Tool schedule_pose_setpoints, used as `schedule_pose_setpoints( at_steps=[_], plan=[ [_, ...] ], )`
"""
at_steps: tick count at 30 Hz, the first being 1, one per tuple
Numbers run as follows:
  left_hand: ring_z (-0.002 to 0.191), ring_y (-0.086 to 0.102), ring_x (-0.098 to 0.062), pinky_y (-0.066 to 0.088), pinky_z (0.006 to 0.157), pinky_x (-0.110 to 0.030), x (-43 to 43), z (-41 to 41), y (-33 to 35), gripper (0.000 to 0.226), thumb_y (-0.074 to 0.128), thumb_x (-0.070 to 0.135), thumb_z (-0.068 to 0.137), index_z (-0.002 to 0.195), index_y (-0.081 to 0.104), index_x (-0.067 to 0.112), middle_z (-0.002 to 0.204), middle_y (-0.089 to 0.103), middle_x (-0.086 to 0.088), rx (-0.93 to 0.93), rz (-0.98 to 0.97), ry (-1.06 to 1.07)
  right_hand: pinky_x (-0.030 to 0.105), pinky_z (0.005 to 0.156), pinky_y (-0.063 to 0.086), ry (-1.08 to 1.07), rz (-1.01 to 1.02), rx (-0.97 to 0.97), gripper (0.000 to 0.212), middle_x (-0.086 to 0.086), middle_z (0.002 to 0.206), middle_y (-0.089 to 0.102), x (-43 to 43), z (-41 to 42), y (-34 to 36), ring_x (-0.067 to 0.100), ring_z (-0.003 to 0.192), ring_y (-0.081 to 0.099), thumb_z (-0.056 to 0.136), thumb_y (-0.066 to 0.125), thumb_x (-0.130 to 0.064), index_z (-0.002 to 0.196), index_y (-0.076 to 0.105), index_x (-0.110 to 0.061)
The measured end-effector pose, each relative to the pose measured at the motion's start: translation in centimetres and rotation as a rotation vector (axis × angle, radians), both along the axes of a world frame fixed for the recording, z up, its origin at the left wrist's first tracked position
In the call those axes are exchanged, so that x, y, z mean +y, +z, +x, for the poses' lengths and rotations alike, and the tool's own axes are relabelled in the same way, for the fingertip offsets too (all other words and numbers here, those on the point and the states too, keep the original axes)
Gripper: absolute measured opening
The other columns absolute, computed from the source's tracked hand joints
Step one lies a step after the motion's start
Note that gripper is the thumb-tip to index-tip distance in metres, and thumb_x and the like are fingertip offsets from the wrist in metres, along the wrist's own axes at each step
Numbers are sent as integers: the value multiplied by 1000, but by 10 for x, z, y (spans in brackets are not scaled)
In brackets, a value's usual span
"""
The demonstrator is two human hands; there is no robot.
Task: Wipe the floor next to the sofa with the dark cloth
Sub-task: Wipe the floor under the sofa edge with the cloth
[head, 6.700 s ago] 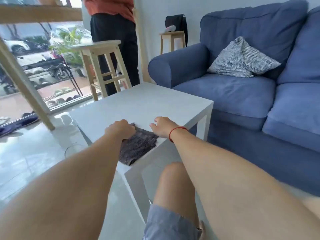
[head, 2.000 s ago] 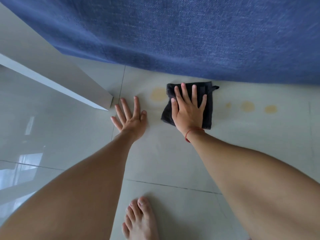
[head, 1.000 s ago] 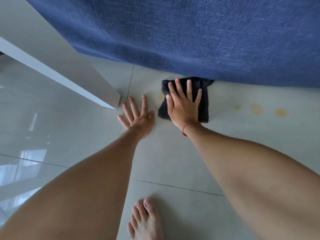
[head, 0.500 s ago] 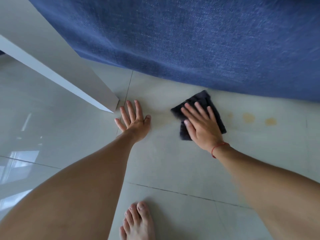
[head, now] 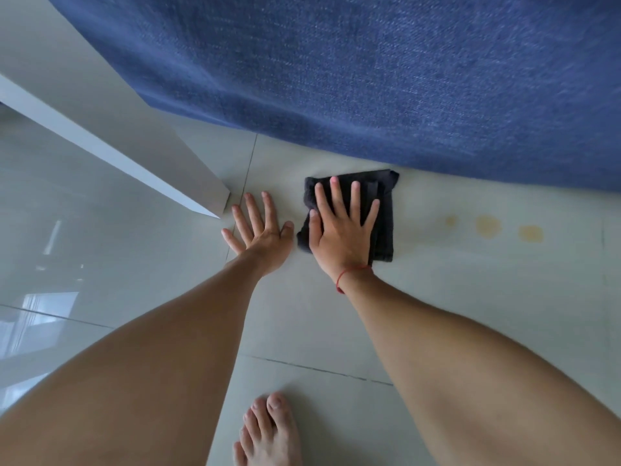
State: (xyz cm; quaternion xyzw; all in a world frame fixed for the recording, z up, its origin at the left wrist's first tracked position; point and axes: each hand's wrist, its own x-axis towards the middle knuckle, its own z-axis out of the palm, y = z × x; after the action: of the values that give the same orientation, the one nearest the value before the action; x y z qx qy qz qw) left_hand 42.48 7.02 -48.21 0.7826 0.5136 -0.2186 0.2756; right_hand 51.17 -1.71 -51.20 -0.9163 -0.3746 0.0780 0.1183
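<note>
The dark cloth (head: 386,210) lies folded flat on the pale tiled floor (head: 470,297), just in front of the blue sofa (head: 369,79). My right hand (head: 342,227), with a red string at the wrist, presses palm down on the cloth with fingers spread. My left hand (head: 258,227) rests flat on the bare floor just left of the cloth, fingers apart, holding nothing. Three yellowish spots (head: 487,225) mark the floor to the right of the cloth.
A white table leg (head: 188,176) comes down to the floor just left of my left hand. My bare foot (head: 268,432) stands on the tiles at the bottom. The sofa front fills the upper part of the view.
My right hand slid the cloth left and back toward the sofa and turned it square again. The yellow stain seen earlier near my left hand no longer shows. My left hand stayed put.
</note>
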Motion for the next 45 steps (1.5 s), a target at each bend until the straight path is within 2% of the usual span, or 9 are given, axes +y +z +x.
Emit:
schedule_pose_setpoints(
  at_steps=[8,12,14,17,24,31,35,40,45],
  plan=[
    [146,-26,-22,-14,116,-53,3,-3,0,68,23,50,97,151,-17,38,159,-26,5,-16,-29,4,53,113,25,300,73,-63,44,-6,148,45,-65,13,-2,23,140,39,96,40,-35,138,50,-26],
    [145,-28,-24,-13,114,-55,5,-2,2,92,39,66,86,150,-20,36,158,-29,3,6,-40,-23,50,114,25,164,-8,-75,48,-7,151,41,-111,59,-1,21,141,35,97,32,-38,141,45,-26],
    [144,-31,-25,-11,114,-56,5,-1,3,106,43,75,79,148,-27,34,156,-35,2,46,-14,-65,51,116,20,88,-68,-52,51,-7,154,34,-112,67,0,22,145,28,97,27,-40,144,40,-27],
    [143,-33,-26,-10,114,-57,4,-1,4,113,44,80,75,146,-31,33,155,-37,1,57,-7,-83,54,116,12,-10,-105,-31,53,-7,158,28,-95,60,1,23,147,20,96,22,-42,146,35,-30],
    [143,-34,-26,-11,114,-57,4,-1,6,114,43,81,74,145,-32,33,154,-39,1,68,-17,-93,60,115,-2,-106,-110,35,50,-7,161,15,-41,43,2,26,150,5,99,27,-41,149,23,-35],
    [143,-33,-25,-11,114,-57,4,3,3,111,45,78,75,146,-29,35,155,-37,3,81,-25,-62,62,114,2,61,-36,66,48,-5,158,26,-5,14,2,28,148,14,99,30,-40,146,33,-33],
    [144,-31,-24,-12,114,-57,6,3,-1,95,43,59,84,148,-23,38,157,-33,4,37,-29,-8,59,115,11,153,7,24,50,-5,154,35,-29,18,-1,28,146,25,97,27,-39,144,40,-28],
    [146,-28,-24,-11,114,-55,6,0,-4,91,38,66,85,149,-21,39,158,-29,4,40,-15,-16,54,116,17,164,17,9,47,-7,154,36,-72,22,-1,24,144,29,98,31,-36,143,41,-27],
    [147,-24,-22,-9,116,-54,4,1,-3,91,36,72,84,150,-18,38,159,-26,5,48,30,-3,48,118,11,68,-38,-16,49,-8,157,28,-152,50,-1,21,146,24,98,28,-37,145,36,-30]
  ],
)
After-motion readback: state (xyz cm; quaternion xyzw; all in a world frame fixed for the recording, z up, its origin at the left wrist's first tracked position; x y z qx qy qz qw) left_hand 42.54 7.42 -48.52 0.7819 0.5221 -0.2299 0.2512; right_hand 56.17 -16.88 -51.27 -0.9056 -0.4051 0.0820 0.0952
